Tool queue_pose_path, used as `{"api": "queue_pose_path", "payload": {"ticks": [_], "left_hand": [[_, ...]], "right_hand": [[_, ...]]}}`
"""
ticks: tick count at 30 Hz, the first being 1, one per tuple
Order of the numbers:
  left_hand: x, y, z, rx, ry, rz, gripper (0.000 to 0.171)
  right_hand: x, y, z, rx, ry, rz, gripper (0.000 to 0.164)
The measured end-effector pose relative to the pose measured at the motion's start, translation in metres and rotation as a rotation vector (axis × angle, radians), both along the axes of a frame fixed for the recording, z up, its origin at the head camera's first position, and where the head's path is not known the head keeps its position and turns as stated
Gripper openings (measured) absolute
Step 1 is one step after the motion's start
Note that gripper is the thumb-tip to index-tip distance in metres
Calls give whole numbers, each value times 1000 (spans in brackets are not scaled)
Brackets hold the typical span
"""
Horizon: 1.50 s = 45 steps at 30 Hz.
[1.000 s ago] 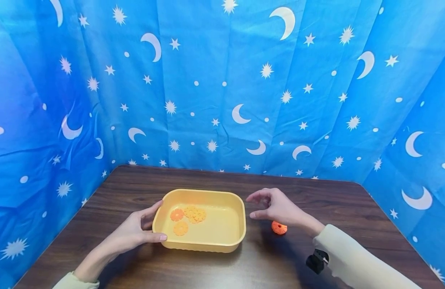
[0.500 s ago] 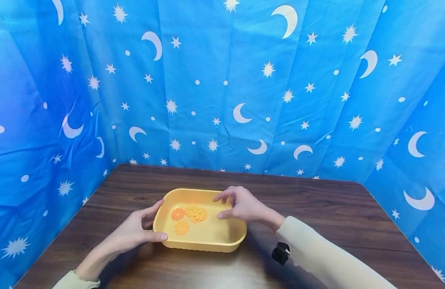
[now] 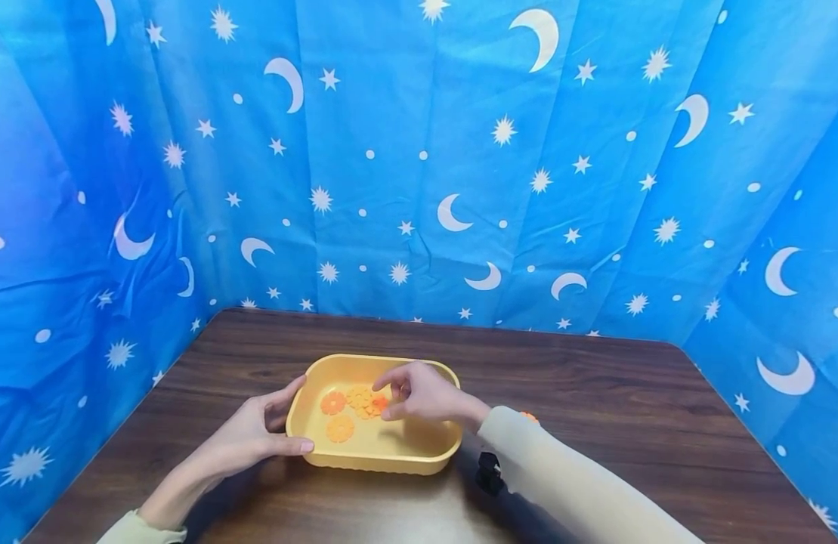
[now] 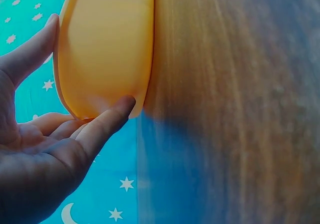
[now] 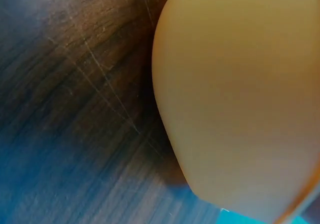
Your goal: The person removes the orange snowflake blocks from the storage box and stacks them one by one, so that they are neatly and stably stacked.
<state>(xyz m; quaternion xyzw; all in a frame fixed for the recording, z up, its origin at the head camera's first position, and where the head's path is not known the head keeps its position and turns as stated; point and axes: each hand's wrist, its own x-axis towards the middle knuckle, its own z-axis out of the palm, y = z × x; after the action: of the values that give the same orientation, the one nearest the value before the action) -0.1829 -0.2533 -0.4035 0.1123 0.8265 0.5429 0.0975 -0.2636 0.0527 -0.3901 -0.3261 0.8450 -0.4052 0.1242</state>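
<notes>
In the head view, my left hand (image 3: 255, 432) grips the left end of a yellow plastic tray (image 3: 384, 459), thumb on the near rim and fingers round the outside. The left wrist view shows that thumb (image 4: 112, 119) on the tray wall. Inside the tray lie several flat notched discs (image 3: 340, 428) in yellow and orange, some overlapping. My right hand (image 3: 422, 393) reaches into the tray from the right and pinches an orange notched disc (image 3: 380, 406) just over the overlapping discs. Its fingertips partly hide that disc. The right wrist view does not show the hand.
On the dark wooden table (image 3: 595, 385), another orange piece (image 3: 530, 416) peeks out behind the right sleeve (image 3: 561, 461), mostly hidden. A blue curtain (image 3: 391, 189) with moons and stars hangs round the table's back and sides.
My right hand has moved left from beside the tray to the discs inside it, and an orange disc now shows at its fingertips. The left hand and tray have stayed put.
</notes>
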Motion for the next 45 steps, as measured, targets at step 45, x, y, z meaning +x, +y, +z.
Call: {"api": "queue_pose_path", "payload": {"ticks": [45], "left_hand": [[2, 1, 2, -48, -35, 27, 106]], "right_hand": [[-11, -13, -14, 171, -18, -39, 38]]}}
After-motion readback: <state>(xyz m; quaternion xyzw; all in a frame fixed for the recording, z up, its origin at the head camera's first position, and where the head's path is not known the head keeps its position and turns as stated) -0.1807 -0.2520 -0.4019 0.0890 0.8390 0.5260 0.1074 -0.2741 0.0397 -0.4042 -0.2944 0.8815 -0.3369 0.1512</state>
